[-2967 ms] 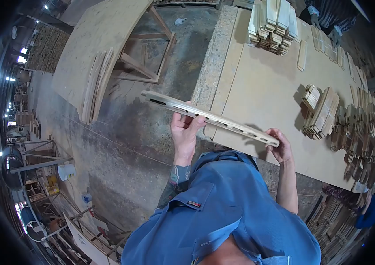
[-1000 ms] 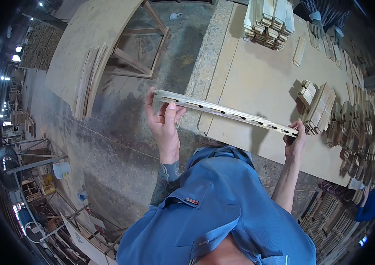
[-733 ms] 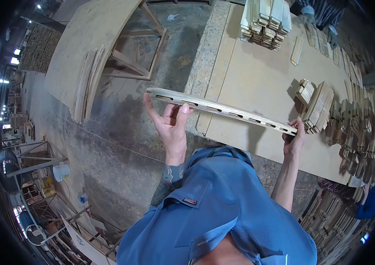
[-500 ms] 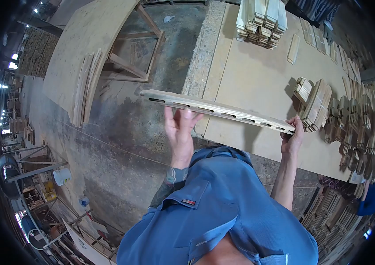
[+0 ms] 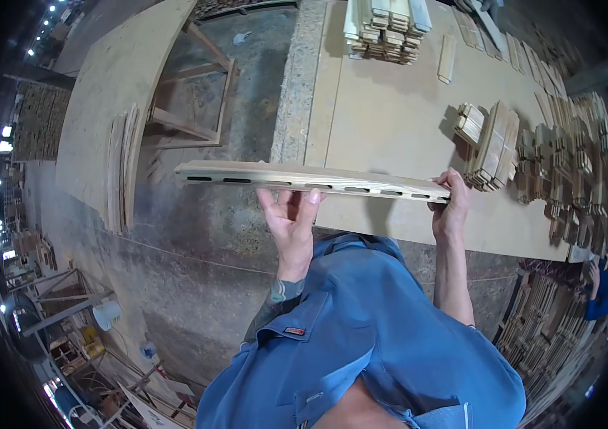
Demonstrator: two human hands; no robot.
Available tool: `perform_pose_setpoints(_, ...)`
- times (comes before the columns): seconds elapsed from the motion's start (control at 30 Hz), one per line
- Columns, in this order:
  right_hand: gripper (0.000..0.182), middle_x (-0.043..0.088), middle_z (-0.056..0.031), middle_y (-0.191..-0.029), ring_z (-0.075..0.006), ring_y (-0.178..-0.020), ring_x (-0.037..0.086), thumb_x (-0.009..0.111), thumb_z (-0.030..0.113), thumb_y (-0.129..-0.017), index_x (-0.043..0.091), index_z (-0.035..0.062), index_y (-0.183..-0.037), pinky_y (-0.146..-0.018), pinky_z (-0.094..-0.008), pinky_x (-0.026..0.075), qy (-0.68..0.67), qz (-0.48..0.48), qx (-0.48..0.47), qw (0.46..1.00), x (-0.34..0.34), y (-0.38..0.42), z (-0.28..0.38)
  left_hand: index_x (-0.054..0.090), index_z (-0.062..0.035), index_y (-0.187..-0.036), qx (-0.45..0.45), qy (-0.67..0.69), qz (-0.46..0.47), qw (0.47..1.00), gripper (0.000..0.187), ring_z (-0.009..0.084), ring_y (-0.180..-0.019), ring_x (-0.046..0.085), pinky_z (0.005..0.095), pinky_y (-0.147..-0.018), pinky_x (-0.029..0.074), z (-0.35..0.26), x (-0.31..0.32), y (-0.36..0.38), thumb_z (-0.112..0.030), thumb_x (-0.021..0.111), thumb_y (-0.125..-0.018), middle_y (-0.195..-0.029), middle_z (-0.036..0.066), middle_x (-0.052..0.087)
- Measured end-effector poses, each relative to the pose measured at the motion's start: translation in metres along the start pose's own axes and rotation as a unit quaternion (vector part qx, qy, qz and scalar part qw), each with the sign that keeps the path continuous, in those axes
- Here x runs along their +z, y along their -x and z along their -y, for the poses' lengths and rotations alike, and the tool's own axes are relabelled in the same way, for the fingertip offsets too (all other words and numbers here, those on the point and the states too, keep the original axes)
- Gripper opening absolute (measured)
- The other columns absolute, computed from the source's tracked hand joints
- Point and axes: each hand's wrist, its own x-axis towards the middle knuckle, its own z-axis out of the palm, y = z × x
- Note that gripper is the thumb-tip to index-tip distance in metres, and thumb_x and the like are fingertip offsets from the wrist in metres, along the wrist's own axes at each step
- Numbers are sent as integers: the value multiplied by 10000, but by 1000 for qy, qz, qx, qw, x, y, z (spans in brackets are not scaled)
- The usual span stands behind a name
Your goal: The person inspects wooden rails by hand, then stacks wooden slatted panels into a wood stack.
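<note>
A long wooden slat [image 5: 347,183] with a row of slots along its edge spans both my hands, held nearly level in front of my body. My left hand [image 5: 291,230] supports it from below near the middle, thumb on the near edge and fingers partly hidden behind. At the right end my right hand [image 5: 451,206] wraps around the slat. Beyond the right hand, a small stack of wooden pieces [image 5: 493,146] lies on the worktable [image 5: 383,107].
A taller stack of slats [image 5: 388,28] stands at the table's far side, with a single slat [image 5: 446,58] nearby. Many bundled pieces [image 5: 569,157] line the right side. On the left, another board-topped table [image 5: 114,71] holds thin strips [image 5: 119,168]. Another person's blue sleeve [image 5: 606,289] shows far right.
The slat has turned closer to level and shifted left, its left end lower in view. Both hands keep hold of it. The surroundings have shifted left and up with the camera.
</note>
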Motion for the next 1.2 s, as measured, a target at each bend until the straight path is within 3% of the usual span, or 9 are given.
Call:
perform_pose_setpoints(0.4,323,605,-76,-740,-77,-533,496,518,347,-964,548,80,-785,-441,-227,368,30,51,-27,998,20,13,13,15,-167,-1528,-5,17,2,1000,870,209,-1098,581,460,-955,524,5,11,6,-5,590,-896,-1144,120,626)
perform_pose_setpoints(0.6,338,606,-57,-716,-70,-540,497,522,370,-968,549,88,-783,-460,-218,372,40,63,-39,996,22,14,14,129,-172,-1523,4,4,10,1000,789,205,-1099,587,423,-916,556,9,3,5,1,571,-893,-1188,85,578)
perform_pose_setpoints(0.67,341,607,-55,-715,-67,-546,499,522,377,-968,544,92,-782,-467,-214,373,47,64,-41,996,22,14,15,16,-148,-1527,-5,26,8,1000,890,203,-1096,578,464,-946,531,8,2,4,-5,612,-881,-1138,111,631)
perform_pose_setpoints(0.77,259,636,-75,-851,-62,-618,532,570,334,-952,570,75,-955,-501,-208,402,40,78,-13,996,26,17,17,21,-131,-1525,-8,27,-23,999,902,205,-1102,575,468,-931,540,7,-1,2,-3,627,-869,-1159,107,614)
perform_pose_setpoints(0.83,535,584,-137,-1108,-124,-789,602,712,274,-865,475,43,-1285,-606,-246,504,35,75,-35,996,36,24,23,74,-138,-1523,-5,9,-35,999,867,206,-1127,563,445,-927,547,5,-1,2,-19,629,-868,-1225,100,553)
perform_pose_setpoints(0.87,535,584,-137,-1108,-124,-789,602,712,274,-865,475,43,-1285,-606,-246,504,36,74,-35,996,39,25,22,126,-145,-1520,0,-10,-48,999,834,207,-1153,551,423,-922,553,4,0,2,-36,631,-866,-1290,93,492)
perform_pose_setpoints(0.93,963,416,-203,-1337,-207,-973,616,825,255,-751,224,70,-1481,-740,-281,544,79,98,-116,985,45,28,20,119,-145,-1519,18,-12,-49,999,838,208,-1160,547,427,-923,553,4,3,3,-31,630,-865,-1289,96,492)
perform_pose_setpoints(1.07,1225,287,-292,-1440,-351,-1310,404,895,373,-624,116,60,-1517,-1053,-444,395,227,66,-180,955,50,32,17,100,-152,-1519,69,-31,-42,996,853,206,-1189,528,437,-933,552,2,3,4,-10,623,-861,-1318,94,467)
perform_pose_setpoints(1.2,1289,265,-301,-1459,-372,-1388,281,904,410,-585,96,37,-1517,-1127,-479,286,246,64,-204,945,56,32,24,109,-153,-1518,79,-33,-35,996,847,199,-1212,505,439,-942,550,1,1,5,4,616,-859,-1341,87,442)
